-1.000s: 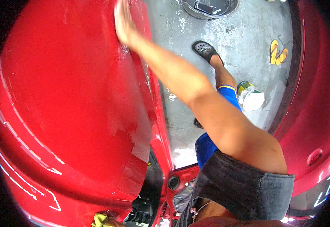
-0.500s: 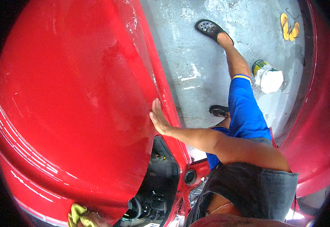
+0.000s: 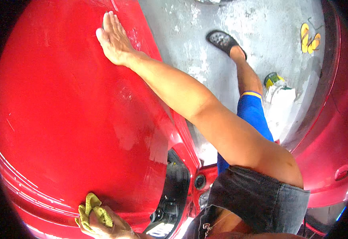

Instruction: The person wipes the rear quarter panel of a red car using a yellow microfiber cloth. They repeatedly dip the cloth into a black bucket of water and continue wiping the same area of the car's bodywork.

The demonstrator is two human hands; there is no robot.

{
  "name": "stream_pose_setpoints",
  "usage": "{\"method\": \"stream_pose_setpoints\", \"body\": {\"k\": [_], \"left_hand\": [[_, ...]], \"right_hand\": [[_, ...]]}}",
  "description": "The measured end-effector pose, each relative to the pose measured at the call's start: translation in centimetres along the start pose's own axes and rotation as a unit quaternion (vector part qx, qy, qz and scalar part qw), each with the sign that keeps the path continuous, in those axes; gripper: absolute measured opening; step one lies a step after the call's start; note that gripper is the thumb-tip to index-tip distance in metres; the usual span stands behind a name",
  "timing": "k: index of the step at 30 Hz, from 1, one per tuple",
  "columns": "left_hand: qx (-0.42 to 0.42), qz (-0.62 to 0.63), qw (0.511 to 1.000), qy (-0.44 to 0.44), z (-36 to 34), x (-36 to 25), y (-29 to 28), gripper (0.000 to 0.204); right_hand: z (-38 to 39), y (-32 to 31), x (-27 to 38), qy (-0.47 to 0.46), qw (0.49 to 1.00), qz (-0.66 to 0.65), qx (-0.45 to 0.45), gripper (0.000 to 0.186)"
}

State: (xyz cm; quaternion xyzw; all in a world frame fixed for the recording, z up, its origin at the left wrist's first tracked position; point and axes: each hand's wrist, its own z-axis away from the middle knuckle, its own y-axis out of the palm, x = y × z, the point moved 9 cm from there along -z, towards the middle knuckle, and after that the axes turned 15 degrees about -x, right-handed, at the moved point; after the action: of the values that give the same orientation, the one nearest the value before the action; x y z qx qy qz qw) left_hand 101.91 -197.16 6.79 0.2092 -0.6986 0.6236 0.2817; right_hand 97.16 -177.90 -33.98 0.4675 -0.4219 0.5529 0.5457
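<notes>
A broad, glossy red car panel (image 3: 82,119) fills the left half of the head view. My right arm stretches across it, and my right hand (image 3: 116,42) is at its far part, palm down, fingers straight and close together, with nothing held. Whether the whole palm touches the paint is not plain. At the near end of the panel, my left hand (image 3: 106,227) is closed on a crumpled yellow-green cloth (image 3: 91,205). The cloth is bunched at the fingers, against or just over the red surface. Part of the left hand and its forearm fall near the lower edge.
Beside the panel is a car opening (image 3: 176,179) with a dark interior, and a round speaker (image 3: 200,181) in red trim. On the grey floor (image 3: 182,44) stand a bucket-like container with a white top (image 3: 281,99) and yellow flip-flops (image 3: 309,42). Another red car (image 3: 329,147) is at the right.
My right hand has moved away and to the left, farther over the red panel. My left hand and the cloth have shifted slightly right and farther into view.
</notes>
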Motion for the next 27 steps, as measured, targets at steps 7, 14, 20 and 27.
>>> {"method": "stream_pose_setpoints", "body": {"k": [7,14,20,27], "left_hand": [[-0.047,-0.007,0.999,-0.008,1.1,-1.1,-0.6,0.042],[-0.077,0.036,0.995,-0.057,2.4,-1.0,0.7,0.042],[-0.075,0.049,0.992,-0.083,2.1,-0.6,1.2,0.043],[-0.071,0.066,0.991,-0.094,2.3,-1.2,2.3,0.044]], "right_hand": [[27.8,-2.1,-14.9,0.213,0.976,-0.004,0.051,0.076],[33.2,-2.2,-18.5,0.34,0.934,-0.081,0.075,0.083],[0.4,-0.1,2.6,-0.134,0.991,-0.025,0.009,0.07],[5.7,0.3,-9.4,0.064,0.997,0.023,0.033,0.074]]}}
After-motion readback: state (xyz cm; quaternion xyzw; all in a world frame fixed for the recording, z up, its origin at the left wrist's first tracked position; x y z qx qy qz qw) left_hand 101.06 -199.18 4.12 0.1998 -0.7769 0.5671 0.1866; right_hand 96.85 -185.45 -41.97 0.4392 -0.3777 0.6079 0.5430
